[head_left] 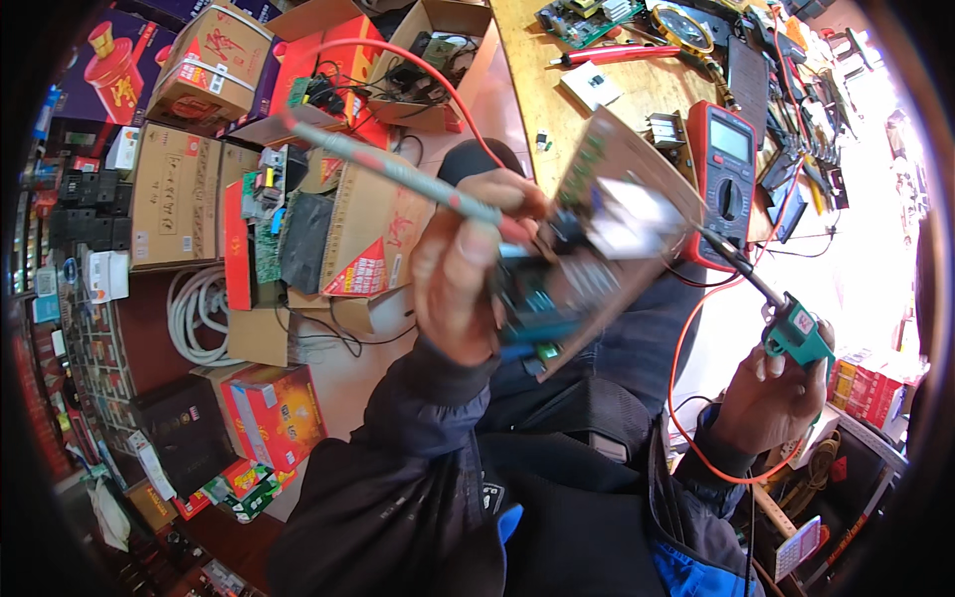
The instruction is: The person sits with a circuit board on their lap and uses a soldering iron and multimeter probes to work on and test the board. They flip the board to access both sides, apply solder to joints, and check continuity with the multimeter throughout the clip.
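Observation:
My left hand (453,274) is closed around a brown circuit board (657,169), tilted above my lap and blurred by motion. Dark parts and a shiny, whitish block are on its face. The same hand grips a grey and red test probe (398,177), which slants up to the left with a red lead looping from its far end. In my right hand (771,398) is a green pistol-grip soldering iron (798,336). Its metal shaft points up-left, the tip at the board's right edge; whether they touch I cannot tell.
A red multimeter (729,184) lies on the wooden bench (527,60), among a red pen-like tool (617,56), a magnifier (682,28) and a green circuit board (587,22). Cartons (177,194) and a coiled white cable (199,316) crowd the left. An orange lead (678,363) loops beside my right arm.

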A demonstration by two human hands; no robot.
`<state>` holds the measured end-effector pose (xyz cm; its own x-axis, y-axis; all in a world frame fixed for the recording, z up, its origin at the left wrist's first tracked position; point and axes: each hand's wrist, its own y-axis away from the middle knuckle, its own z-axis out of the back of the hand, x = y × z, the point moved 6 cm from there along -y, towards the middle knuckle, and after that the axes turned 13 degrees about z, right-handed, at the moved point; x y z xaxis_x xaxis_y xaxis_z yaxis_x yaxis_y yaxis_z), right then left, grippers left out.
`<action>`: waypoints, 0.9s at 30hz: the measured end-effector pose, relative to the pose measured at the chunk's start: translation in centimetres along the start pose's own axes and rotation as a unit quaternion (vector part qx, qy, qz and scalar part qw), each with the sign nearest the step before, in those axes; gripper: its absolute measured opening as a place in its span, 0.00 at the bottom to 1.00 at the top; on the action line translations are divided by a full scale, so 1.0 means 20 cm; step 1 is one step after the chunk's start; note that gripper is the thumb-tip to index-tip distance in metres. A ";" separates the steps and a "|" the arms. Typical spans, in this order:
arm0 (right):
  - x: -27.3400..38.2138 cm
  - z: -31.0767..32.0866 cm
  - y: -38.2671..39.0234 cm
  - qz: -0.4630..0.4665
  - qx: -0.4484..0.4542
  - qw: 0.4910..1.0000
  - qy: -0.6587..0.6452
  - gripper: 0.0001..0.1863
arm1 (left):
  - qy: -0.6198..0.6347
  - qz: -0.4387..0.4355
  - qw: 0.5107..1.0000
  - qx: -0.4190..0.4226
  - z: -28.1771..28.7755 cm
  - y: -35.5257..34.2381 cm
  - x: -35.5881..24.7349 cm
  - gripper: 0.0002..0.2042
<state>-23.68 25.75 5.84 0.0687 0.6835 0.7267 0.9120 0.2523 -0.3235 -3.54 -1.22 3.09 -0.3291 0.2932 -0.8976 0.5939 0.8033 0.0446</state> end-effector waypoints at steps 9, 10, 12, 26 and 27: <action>-0.10 -0.38 0.17 -0.026 0.095 0.995 0.028 0.27 | 0.535 0.109 0.822 0.164 0.07 -0.17 0.19 0.23; -0.12 -0.42 0.17 -0.024 0.123 0.992 0.002 0.26 | 0.564 0.130 0.801 0.151 0.06 -0.17 0.19 0.21; -0.15 -0.47 0.18 -0.016 0.150 0.989 0.014 0.26 | 0.601 0.160 0.770 0.141 0.05 -0.17 0.18 0.20; -0.37 -0.47 0.21 -0.181 -0.003 0.981 -0.075 0.24 | 0.612 0.190 0.754 0.144 -0.05 -0.17 0.13 0.19; -0.37 -0.47 0.22 -0.179 -0.004 0.981 -0.079 0.24 | 0.614 0.191 0.753 0.141 -0.05 -0.17 0.14 0.19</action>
<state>-16.44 15.37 4.74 -0.3202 0.6496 0.6895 0.8691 0.4911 -0.0591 -7.26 -2.54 0.91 -0.4224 0.8719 0.2477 0.8927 0.4475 -0.0530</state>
